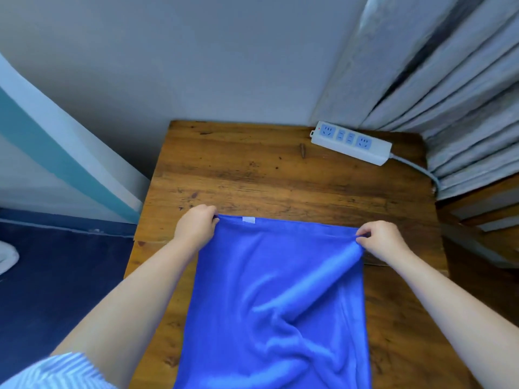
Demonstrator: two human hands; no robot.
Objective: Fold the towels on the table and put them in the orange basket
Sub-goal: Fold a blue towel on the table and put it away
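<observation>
A: Status at the near edge of the table (280,175)?

B: A blue towel (275,304) lies lengthwise down the middle of the table, running from mid-table toward the near edge and out of view below. A deep crease runs through its near-right part, fanning from the right far corner. A striped sleeve (56,369) shows at the near left.

A: Grip state?

B: Left hand (196,226) pinches the towel's far left corner, fingers curled round the hem. Right hand (382,241) pinches the far right corner the same way. Both are clamped on cloth, and the far hem is stretched between them. A small white label (248,220) sits on that hem, near the left hand.

A: Farther back?

B: Bare wood, then a white power strip (352,143) at the far right corner, its cable going off the right edge. Grey curtains (449,94) hang beside it. The orange basket is not in view.

A: Failure modes from here?

B: Judged only. Unequal tension between the hands would skew the hem, so the fold's edges would not meet. The existing crease, if not flattened first, would be trapped inside the fold. Cloth overhanging the near edge could drag the towel off if one corner slips.
</observation>
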